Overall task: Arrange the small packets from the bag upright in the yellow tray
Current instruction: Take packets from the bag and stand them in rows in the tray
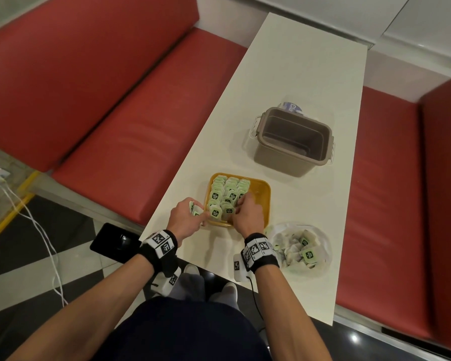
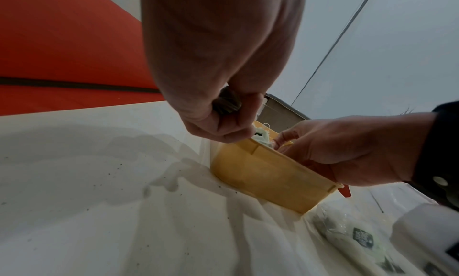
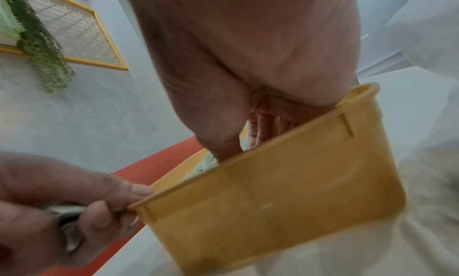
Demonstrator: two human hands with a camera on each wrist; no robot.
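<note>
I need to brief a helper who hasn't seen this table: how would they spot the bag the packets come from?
On the white table, look beside the yellow tray, near the right hand. The clear plastic bag lies there, holding loose packets.

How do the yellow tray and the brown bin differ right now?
The yellow tray is shallow and holds upright rows of packets; the brown bin is deeper and looks empty. The tray sits nearer the person, with the right hand in it; the bin stands farther off, untouched. Both are open-topped and stand on the table.
</note>
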